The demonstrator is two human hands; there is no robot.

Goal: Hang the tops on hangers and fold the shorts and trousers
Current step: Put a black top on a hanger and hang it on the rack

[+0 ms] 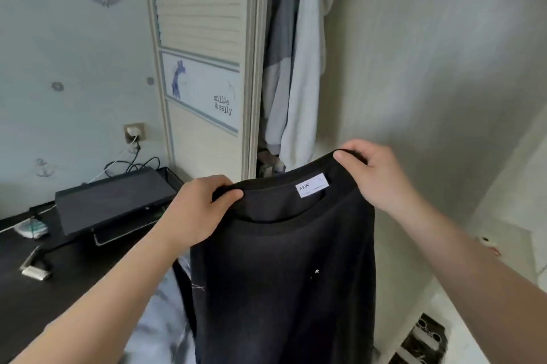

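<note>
A black top [281, 275] hangs in front of me, its neck opening up and a white label [312, 188] showing inside the collar. My left hand [195, 209] grips the left shoulder of the top, thumb over the collar edge. My right hand [376, 174] pinches the right shoulder, held a little higher. The body of the top drops straight down out of the frame. No hanger is visible.
An open wardrobe [260, 67] with grey and white clothes [296, 67] hanging inside stands straight ahead. A dark desk [44, 289] with a black device [112, 201] and cables is at left. Pale bedding [165, 319] lies below my left arm. A patterned cloth [420, 340] lies at lower right.
</note>
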